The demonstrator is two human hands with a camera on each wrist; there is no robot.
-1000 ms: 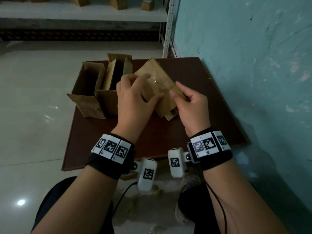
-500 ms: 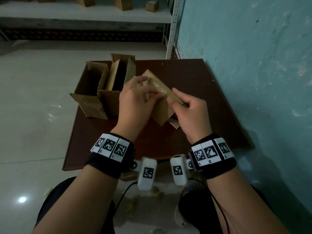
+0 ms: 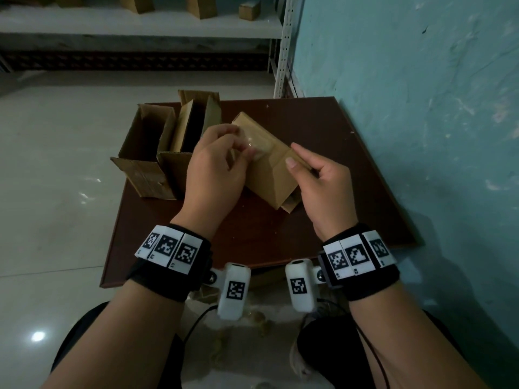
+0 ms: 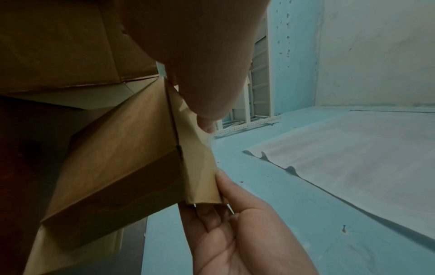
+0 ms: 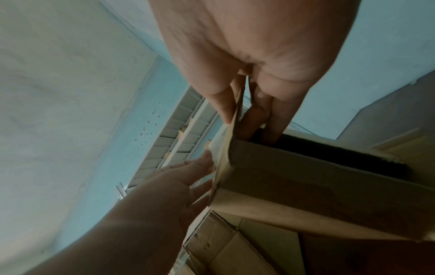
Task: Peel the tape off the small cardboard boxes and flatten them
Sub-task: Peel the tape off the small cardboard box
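A small brown cardboard box is held tilted above the brown table, one end open toward me. My left hand curls over its upper face and pinches a strip of clear tape there. My right hand grips the box's right edge, thumb on top and fingers underneath. In the left wrist view the box fills the left side, with the right hand holding its flap. The right wrist view shows the right hand's fingers inside the open end of the box and the lifted tape.
Two opened cardboard boxes stand at the table's far left. A teal wall runs close along the table's right side. A white shelf holding more small boxes is at the back. Pale floor tiles lie to the left.
The box has come lower and turned flatter in my hands. My left hand's fingers have curled from the box's face onto the tape at its top.
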